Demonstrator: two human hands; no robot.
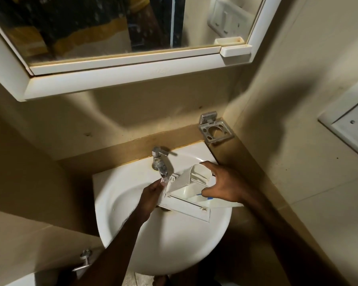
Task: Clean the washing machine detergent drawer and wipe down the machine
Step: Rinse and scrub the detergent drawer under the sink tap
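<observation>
Over the round white ceramic basin (120, 195), the person holds the white plastic detergent drawer (187, 195) tilted, its open compartments facing up and toward the back right corner of the basin. The right hand (223, 186) grips the drawer's right end: fingers curled over the far wall, thumb hooked on the near edge beside a small blue tab (204, 195). The left hand (151, 196) sits at the drawer's left end, fingers bent against its side, right under the spout of the chrome tap (159, 162) at the basin's back edge. Water looks to be running onto those fingers, though blur makes that hard to confirm. The drawer's long front panel hangs over the middle of the bowl. On the wall past the back right corner, 1 metal toothbrush holder (215, 129). Above, a white-framed mirror cabinet (120, 73); on the right wall, a white socket plate (351, 124).
</observation>
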